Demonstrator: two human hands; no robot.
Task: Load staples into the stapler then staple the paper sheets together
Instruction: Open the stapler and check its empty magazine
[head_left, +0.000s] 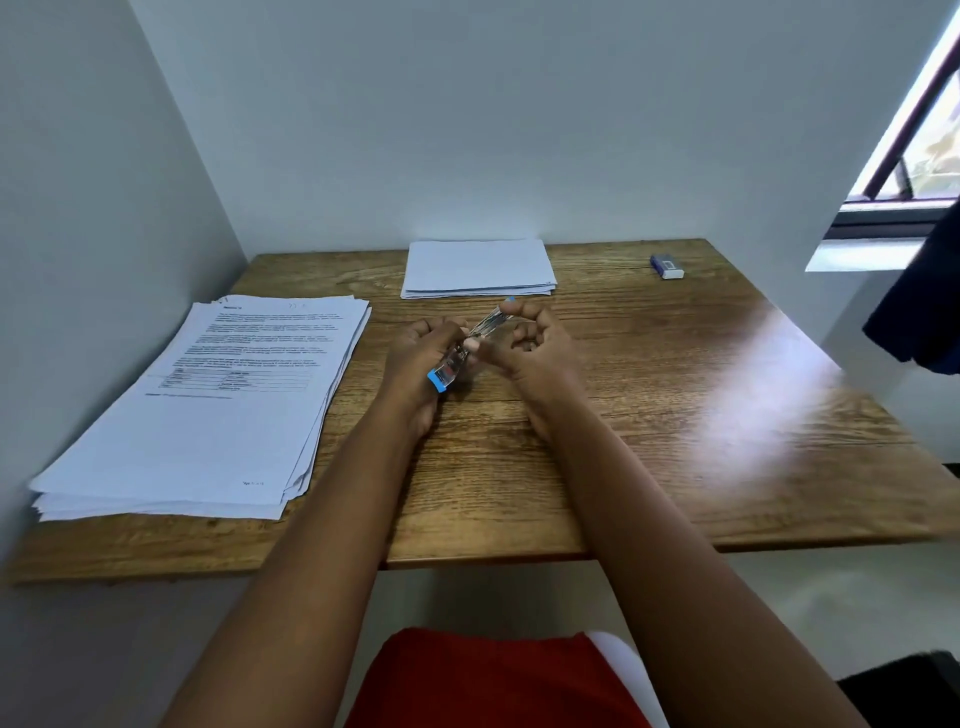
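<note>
A small metal stapler (470, 343) with blue ends is held above the middle of the wooden table (649, 441), swung open into a long line. My left hand (426, 358) grips its near end with the blue tip. My right hand (530, 338) pinches the far, raised end. A thick stack of printed paper sheets (208, 405) lies at the left of the table. A thinner pile of blank sheets (478, 267) lies at the back middle. A small blue and white staple box (667, 266) sits at the back right. Any staples inside the stapler are hidden.
White walls close the table in at the back and left. A window (914, 130) and a dark cloth (919, 312) are at the right. Bright glare falls on the table's right part. A red garment shows below the front edge.
</note>
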